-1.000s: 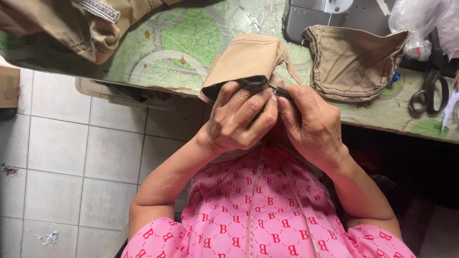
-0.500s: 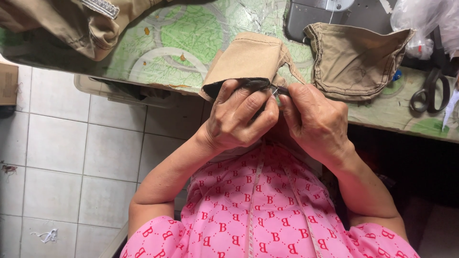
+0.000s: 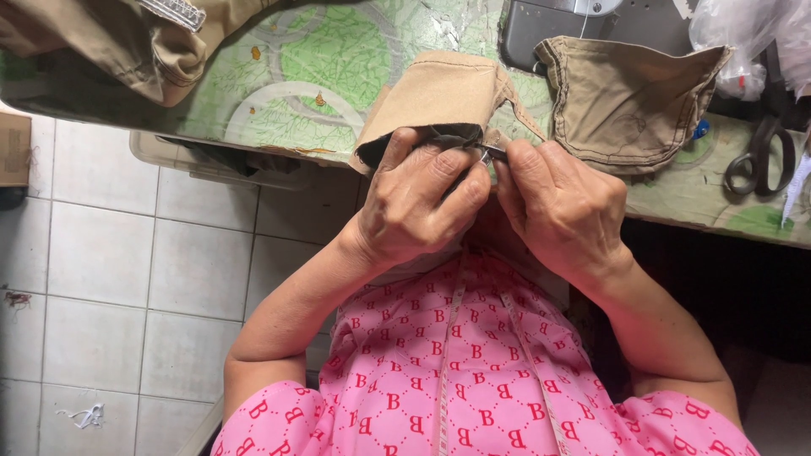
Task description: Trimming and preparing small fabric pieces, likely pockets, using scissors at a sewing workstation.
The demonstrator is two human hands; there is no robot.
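Gripping the tan fabric piece [image 3: 439, 97] at its near edge, the left hand [image 3: 418, 203] and right hand [image 3: 562, 207] stayed closed, fabric lying beyond the knuckles on the green table [image 3: 279, 93].

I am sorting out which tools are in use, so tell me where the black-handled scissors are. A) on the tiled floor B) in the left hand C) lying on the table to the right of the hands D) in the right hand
C: the scissors lie untouched on the table at its right end, while the left hand and right hand both grip the tan fabric piece.
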